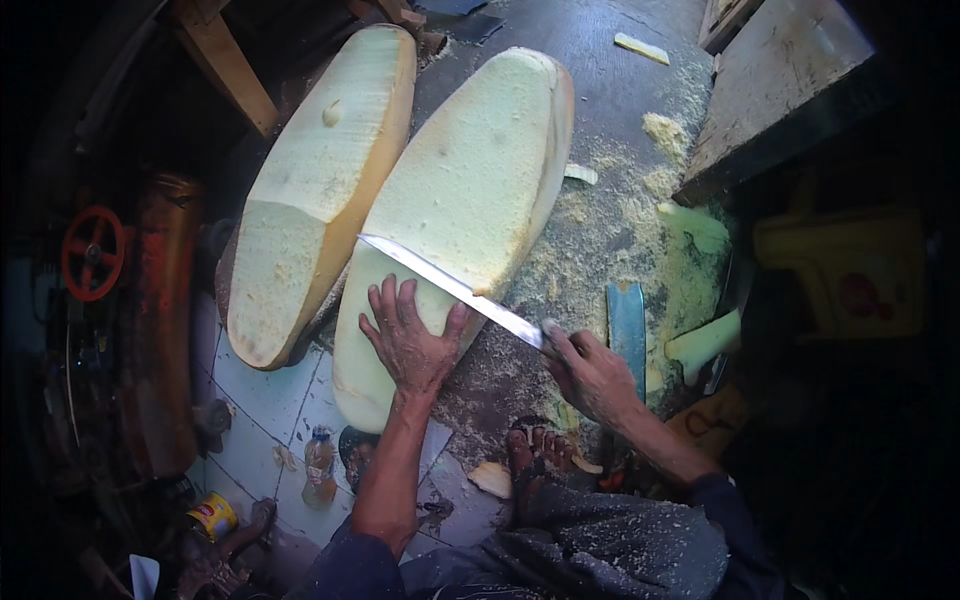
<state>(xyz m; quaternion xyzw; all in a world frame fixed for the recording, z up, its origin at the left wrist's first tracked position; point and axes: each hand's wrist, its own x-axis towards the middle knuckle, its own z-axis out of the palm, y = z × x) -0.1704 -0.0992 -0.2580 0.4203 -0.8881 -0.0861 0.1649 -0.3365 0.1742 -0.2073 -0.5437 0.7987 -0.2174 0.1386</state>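
Observation:
A long, pale yellow foam pad (470,160), shaped like a motorcycle seat, lies in front of me. My left hand (412,350) presses flat on its near part, fingers spread. My right hand (592,378) is closed round the handle end of a long knife (430,273), and its fingers hide the handle. The blade lies slantwise across the foam, just beyond my left fingertips, with its tip toward the far left. Left of this pad, a second foam pad (310,150) of similar shape rests alongside, with a crosswise ridge in its surface.
Foam crumbs (590,240) and offcuts (705,345) litter the floor on the right, near a blue strip (626,335). A wooden box (780,90) stands far right. Near left are a plastic bottle (319,468), a yellow can (213,515) and an orange cylinder (165,320).

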